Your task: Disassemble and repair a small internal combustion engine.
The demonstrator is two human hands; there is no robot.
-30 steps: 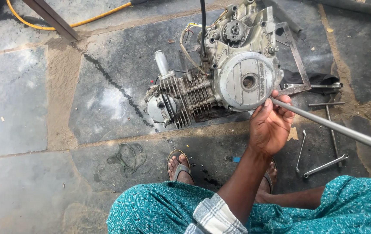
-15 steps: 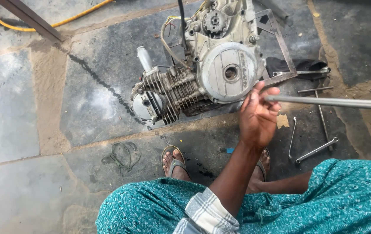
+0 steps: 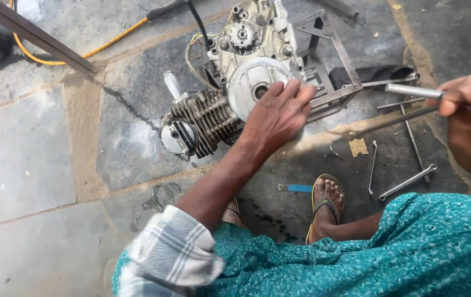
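Stone slab floor [image 3: 26, 159], sandy joints, outdoors. Our left hand [image 3: 276, 113] lies flat on the motorcycle engine [image 3: 230, 93], fingers [image 3: 293, 91] spread open over the round side cover [image 3: 252, 77]. Engine lies on the floor against a metal frame [image 3: 337, 60], finned cylinder pointing left. Our right hand [image 3: 469, 96] has fingers closed around a steel rod [image 3: 411, 91], up at the right edge. Wrenches [image 3: 408, 181] lie on the floor near our sandalled foot [image 3: 326, 201].
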